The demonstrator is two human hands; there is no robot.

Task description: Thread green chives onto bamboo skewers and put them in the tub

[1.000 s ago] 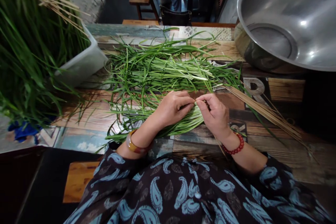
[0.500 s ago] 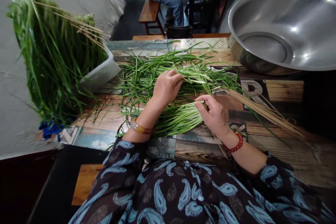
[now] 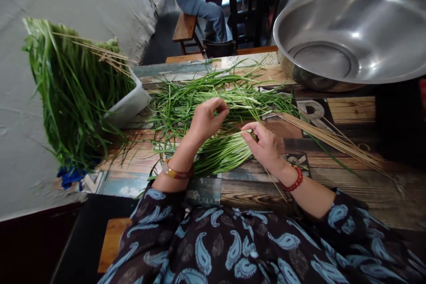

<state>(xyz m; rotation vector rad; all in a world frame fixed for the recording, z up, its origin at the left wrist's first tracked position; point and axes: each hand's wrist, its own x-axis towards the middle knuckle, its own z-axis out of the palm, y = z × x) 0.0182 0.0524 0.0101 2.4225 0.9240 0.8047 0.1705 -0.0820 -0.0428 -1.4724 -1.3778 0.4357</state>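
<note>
My right hand (image 3: 264, 144) pinches the pale ends of a bundle of green stalks (image 3: 224, 153), and a thin stick points down from below its palm. Above the bundle's left part is my left hand (image 3: 208, 117), thumb and fingertips brought together; whatever they hold is too small to make out. Behind both hands lies a loose pile of green stalks (image 3: 179, 102). Several thin wooden sticks (image 3: 333, 140) rest on the table to the right of my right hand.
On the left, a white bin (image 3: 128, 104) holds many leafy green bunches (image 3: 76, 93) with sticks across them. A large metal basin (image 3: 353, 35) stands at the back right. Beyond the patchwork table (image 3: 253, 191), a person sits on a wooden bench (image 3: 184, 26).
The view has shifted a little. My left hand has turned slightly, and a gap now shows between its thumb and index finger. My right hand keeps its pinch on the bundle's ends.
</note>
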